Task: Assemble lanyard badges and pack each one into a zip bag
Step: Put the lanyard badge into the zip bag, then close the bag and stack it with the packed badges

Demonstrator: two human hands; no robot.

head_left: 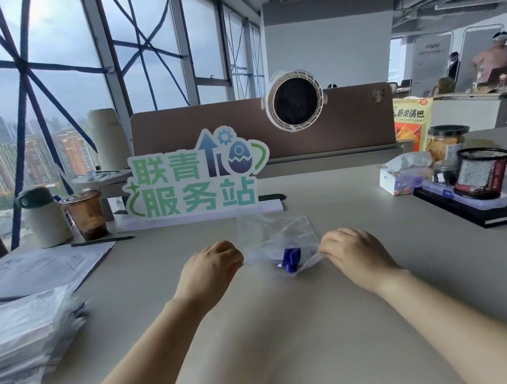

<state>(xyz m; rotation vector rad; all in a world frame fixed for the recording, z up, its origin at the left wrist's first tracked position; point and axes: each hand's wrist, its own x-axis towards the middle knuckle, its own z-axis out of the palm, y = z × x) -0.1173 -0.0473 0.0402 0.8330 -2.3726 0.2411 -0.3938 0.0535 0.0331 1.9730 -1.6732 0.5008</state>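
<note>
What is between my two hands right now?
In the head view, a clear zip bag holding a blue lanyard piece lies there; left hand and right hand pinch its edges.

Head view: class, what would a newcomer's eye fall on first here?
Probably the green-lettered sign, standing upright at the far middle of the desk. Next, just in front of it, the clear zip bag with a blue piece inside, pinched at its edges by the left hand and right hand. Behind, a round white fan sits on the brown partition.

Green sign, mesh cup, tissue box, fan
</note>
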